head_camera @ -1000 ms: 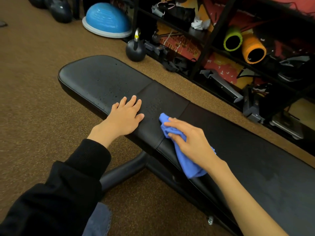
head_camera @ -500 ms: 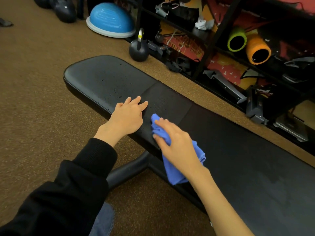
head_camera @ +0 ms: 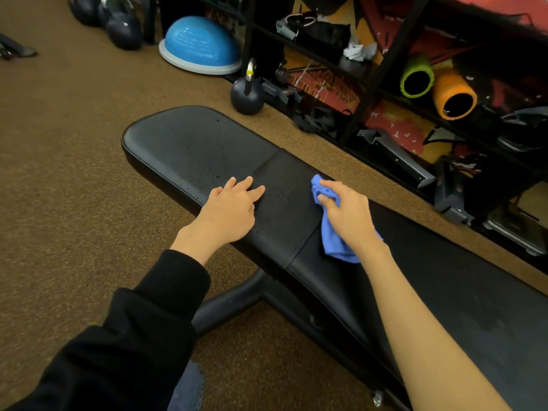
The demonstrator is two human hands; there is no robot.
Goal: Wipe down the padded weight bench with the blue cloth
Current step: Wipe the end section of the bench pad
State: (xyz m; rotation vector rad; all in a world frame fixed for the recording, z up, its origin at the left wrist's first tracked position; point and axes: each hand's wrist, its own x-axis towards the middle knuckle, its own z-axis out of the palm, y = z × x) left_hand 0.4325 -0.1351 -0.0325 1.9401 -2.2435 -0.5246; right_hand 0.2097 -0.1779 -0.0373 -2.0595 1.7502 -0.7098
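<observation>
Your right hand (head_camera: 348,221) has taken the blue cloth (head_camera: 335,247) across the pad. Half a second ago it sat at the near edge, close to your left fingertips; now its bunched tip is at the far edge, just right of the seam (head_camera: 299,250), and the rest trails back under your palm. That grip is clamped on the cloth, fingers curled over the bunch and pressing it onto the weight bench (head_camera: 192,149). Your left hand (head_camera: 229,212) has barely shifted; its grip is apart, fingers straight and flat on the pad, holding nothing.

I judge this to be one cross stroke over the middle of the pad. The rounded end beyond your left hand shows droplets (head_camera: 213,170), so that part looks unwiped; the task is midway at best.

A kettlebell (head_camera: 247,97) stands on the floor (head_camera: 74,173) just past the bench's far edge; a blue balance dome (head_camera: 200,44) sits further back. The storage rack (head_camera: 364,93) holds a green foam roller (head_camera: 416,77) and an orange foam roller (head_camera: 455,96); none of these touches the pad. What stands in your way is your own left hand; it rests beside the droplet patch, and I expect it must lift or slide off before the cloth can reach that end.
</observation>
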